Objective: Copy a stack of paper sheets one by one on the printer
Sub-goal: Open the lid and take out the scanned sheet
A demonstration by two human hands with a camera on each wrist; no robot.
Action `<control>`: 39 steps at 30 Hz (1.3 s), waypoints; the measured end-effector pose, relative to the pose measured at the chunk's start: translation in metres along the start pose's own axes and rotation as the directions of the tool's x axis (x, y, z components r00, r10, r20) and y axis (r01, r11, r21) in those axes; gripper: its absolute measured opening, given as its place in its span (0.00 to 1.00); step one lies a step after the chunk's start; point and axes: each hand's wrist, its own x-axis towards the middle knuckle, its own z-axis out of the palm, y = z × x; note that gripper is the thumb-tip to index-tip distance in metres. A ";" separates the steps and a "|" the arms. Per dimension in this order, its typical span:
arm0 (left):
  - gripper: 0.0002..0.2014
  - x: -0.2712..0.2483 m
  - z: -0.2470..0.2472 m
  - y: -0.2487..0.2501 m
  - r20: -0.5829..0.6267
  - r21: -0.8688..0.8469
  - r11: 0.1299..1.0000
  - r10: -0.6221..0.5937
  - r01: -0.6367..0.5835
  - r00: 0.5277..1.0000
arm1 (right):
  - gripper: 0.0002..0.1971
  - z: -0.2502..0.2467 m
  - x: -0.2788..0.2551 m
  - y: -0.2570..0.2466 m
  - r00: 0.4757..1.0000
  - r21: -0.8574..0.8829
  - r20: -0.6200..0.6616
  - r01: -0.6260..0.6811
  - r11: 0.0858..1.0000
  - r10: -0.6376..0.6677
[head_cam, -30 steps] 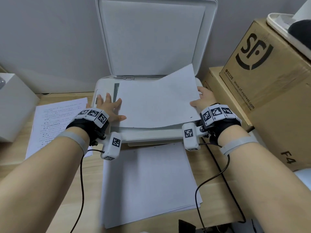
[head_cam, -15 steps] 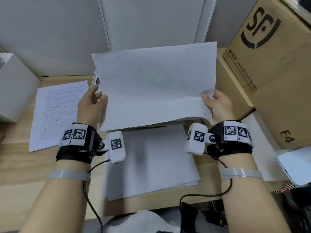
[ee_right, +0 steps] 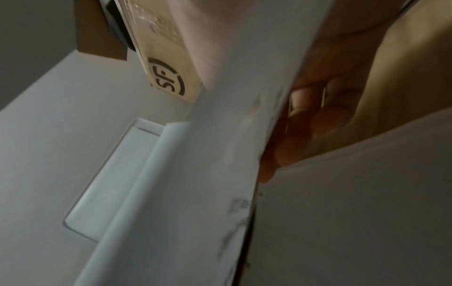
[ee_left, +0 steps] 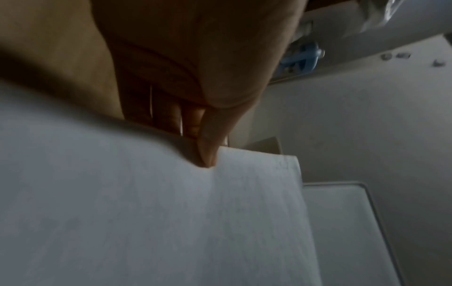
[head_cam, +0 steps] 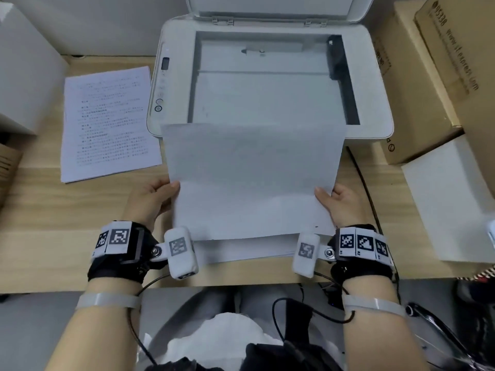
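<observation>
Pinching the left edge of a blank sheet (head_cam: 249, 180), the left hand (head_cam: 150, 202) has its thumb on top and its fingers (ee_left: 171, 118) curled beneath. The right hand (head_cam: 344, 203) grips the opposite edge likewise, fingers (ee_right: 315, 108) folded under the paper. Held between both hands, the sheet hangs above a stack of paper (head_cam: 249, 253) on the wooden tabletop (head_cam: 40, 231), its far edge overlapping the front of the printer (head_cam: 375, 84). The printer's lid (head_cam: 267, 9) stands open, scanner glass (head_cam: 265, 97) exposed. A printed page (head_cam: 107, 121) lies left of the printer. Cardboard boxes (head_cam: 428, 76) stand to the right.
</observation>
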 end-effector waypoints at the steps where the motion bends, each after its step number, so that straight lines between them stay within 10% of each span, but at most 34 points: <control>1: 0.08 0.000 0.002 -0.006 -0.014 0.036 0.999 -0.029 0.029 0.999 | 0.07 0.001 0.001 0.006 1.000 -0.025 -0.015 0.000 1.000 0.000; 24: 0.11 0.015 0.011 -0.041 -0.240 0.484 0.845 -0.121 0.227 0.963 | 0.15 -0.011 0.022 0.036 0.999 -0.654 -0.044 -0.005 0.756 -0.031; 33: 0.12 0.012 0.019 -0.040 -0.293 0.569 0.794 -0.049 0.215 0.955 | 0.19 -0.014 0.028 0.021 0.999 -0.579 -0.031 -0.004 0.815 -0.017; 39: 0.11 0.012 0.009 -0.037 -0.287 0.403 0.910 0.022 0.099 0.958 | 0.12 0.036 0.034 -0.005 0.995 -0.396 0.061 0.095 0.913 -0.076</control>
